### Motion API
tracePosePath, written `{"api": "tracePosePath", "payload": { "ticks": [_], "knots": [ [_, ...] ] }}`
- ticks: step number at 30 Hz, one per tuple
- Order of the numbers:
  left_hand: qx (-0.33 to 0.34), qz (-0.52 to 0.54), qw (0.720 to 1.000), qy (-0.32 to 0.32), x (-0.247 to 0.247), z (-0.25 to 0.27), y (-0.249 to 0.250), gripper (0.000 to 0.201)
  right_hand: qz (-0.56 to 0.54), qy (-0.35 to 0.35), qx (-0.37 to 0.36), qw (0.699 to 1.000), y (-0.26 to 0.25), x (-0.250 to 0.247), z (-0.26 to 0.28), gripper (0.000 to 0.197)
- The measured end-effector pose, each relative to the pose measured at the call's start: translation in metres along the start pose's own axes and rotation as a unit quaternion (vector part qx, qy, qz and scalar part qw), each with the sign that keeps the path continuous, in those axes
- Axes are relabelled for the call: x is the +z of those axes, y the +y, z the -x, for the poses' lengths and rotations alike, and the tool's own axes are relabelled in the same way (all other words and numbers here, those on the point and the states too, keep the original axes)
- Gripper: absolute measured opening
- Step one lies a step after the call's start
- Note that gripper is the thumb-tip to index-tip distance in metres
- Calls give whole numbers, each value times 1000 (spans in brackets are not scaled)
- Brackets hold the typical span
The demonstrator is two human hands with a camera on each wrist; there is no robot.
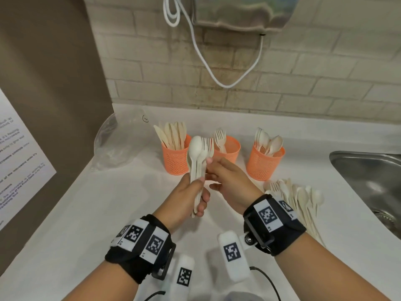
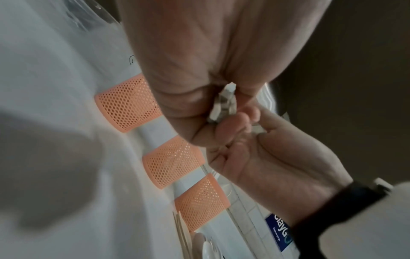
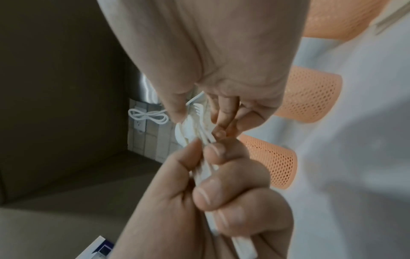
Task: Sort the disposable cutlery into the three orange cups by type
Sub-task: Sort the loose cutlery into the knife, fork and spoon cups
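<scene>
Three orange mesh cups stand in a row at the back of the counter: the left cup point(image 1: 175, 159) holds knives, the middle cup point(image 1: 230, 148) forks, the right cup point(image 1: 263, 165) spoons. My left hand point(image 1: 198, 192) grips a mixed bundle of pale spoons and forks point(image 1: 198, 157) by the handles, heads up, in front of the left and middle cups. My right hand point(image 1: 211, 169) pinches a fork point(image 3: 197, 109) at the right side of that bundle. The handle ends point(image 2: 223, 103) poke out below my left palm.
A loose pile of cutlery point(image 1: 300, 198) lies on the white counter point(image 1: 104, 213) to the right of my hands. A steel sink point(image 1: 366, 170) is at the far right, a clear plastic bag point(image 1: 117, 142) at the back left. A brown cabinet wall point(image 1: 54, 83) closes the left side.
</scene>
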State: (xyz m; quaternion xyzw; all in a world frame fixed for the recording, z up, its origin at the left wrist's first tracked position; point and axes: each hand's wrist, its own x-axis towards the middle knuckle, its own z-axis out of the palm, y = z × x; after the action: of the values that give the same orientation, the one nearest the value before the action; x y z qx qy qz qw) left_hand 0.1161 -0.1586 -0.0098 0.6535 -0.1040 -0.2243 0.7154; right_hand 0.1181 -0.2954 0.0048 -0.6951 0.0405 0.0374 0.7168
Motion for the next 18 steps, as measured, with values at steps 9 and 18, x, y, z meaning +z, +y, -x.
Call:
{"api": "tracePosePath", "payload": {
  "ticks": [9, 18],
  "knots": [
    [-29, 48, 998, 1, 8, -7, 1, 24, -34, 72, -15, 997, 6, -11, -9, 10],
    [-44, 13, 999, 17, 3, -16, -6, 27, -86, 65, -38, 993, 5, 0, -16, 14]
  ]
}}
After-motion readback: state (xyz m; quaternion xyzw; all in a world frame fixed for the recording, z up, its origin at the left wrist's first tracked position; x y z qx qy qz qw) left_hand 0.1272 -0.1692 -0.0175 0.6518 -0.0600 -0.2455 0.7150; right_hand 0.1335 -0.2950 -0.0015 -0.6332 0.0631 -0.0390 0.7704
